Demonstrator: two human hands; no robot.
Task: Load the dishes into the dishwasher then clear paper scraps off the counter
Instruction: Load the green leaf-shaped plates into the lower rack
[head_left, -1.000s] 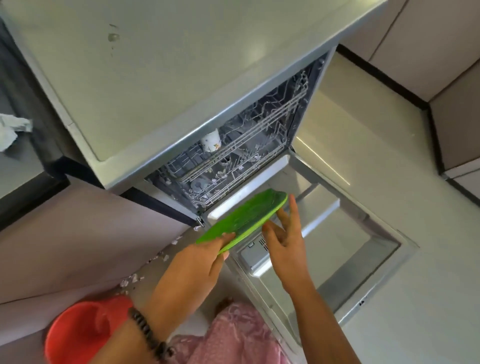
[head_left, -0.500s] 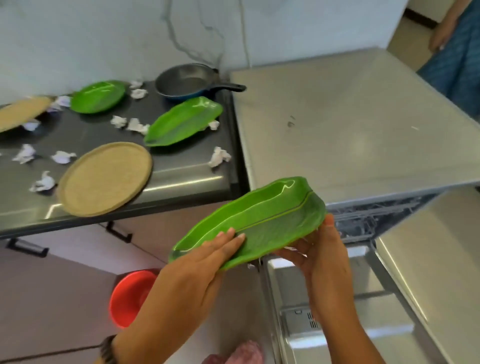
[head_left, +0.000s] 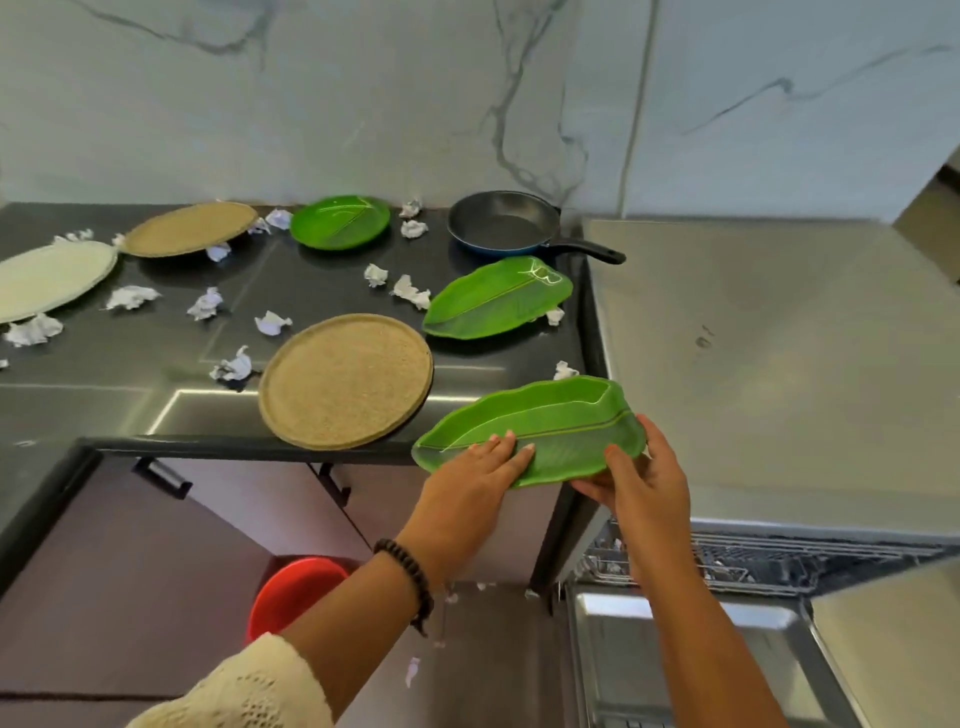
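I hold a green leaf-shaped plate (head_left: 545, 415) in the air at the front right corner of the dark counter (head_left: 130, 395). My left hand (head_left: 467, 483) holds its near left rim, fingers laid on top, thumb hidden. My right hand (head_left: 644, 478) grips its right end, thumb on top and fingers beneath. On the counter lie a second leaf plate (head_left: 498, 299), a round green plate (head_left: 340, 221), a dark frying pan (head_left: 501, 221), two tan round plates (head_left: 345, 379) (head_left: 189, 228) and a cream plate (head_left: 47, 278). Several crumpled paper scraps (head_left: 234, 366) are scattered between them.
The dishwasher stands open at the lower right, with its wire rack (head_left: 753, 561) showing and its steel door (head_left: 675, 665) folded down. Its flat steel top (head_left: 779, 338) adjoins the counter. A red bin (head_left: 293, 592) sits on the floor, with a few scraps around it.
The view has swung up from the open dishwasher to the counter. Both hands have carried the leaf plate from above the door up to the counter's corner.
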